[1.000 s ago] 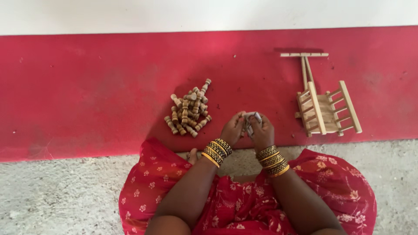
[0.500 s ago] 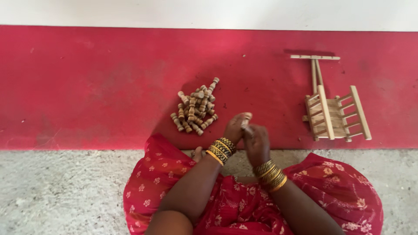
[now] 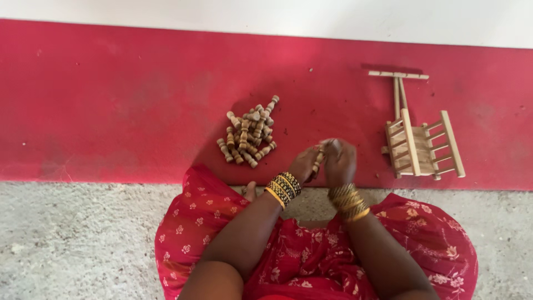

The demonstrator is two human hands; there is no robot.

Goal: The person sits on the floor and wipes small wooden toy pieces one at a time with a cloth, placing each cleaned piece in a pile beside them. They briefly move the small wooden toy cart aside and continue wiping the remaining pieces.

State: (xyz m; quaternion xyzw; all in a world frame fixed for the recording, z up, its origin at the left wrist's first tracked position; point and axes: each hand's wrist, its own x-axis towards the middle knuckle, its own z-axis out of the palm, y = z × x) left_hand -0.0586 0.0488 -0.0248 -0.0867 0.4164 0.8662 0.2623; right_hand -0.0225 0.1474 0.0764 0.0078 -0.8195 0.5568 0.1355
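Observation:
My left hand [image 3: 303, 165] and my right hand [image 3: 340, 161] meet in front of me over the red floor band, and both pinch a small turned wooden peg [image 3: 318, 157] held between them. A pile of several similar wooden pegs [image 3: 249, 137] lies just left of my left hand. To the right of my right hand stand small wooden frame pieces with rungs [image 3: 420, 146], and a T-shaped wooden stick piece [image 3: 398, 83] lies beyond them. Bangles circle both wrists.
I sit on a rough grey floor [image 3: 72, 239] with red patterned cloth [image 3: 311, 255] over my knees. The red painted band [image 3: 111, 100] runs across the view, with a white strip [image 3: 266, 16] beyond it.
My hands stay together on the peg and have turned it slightly. The view has shifted a little, so the pile and frame appear lower and further right.

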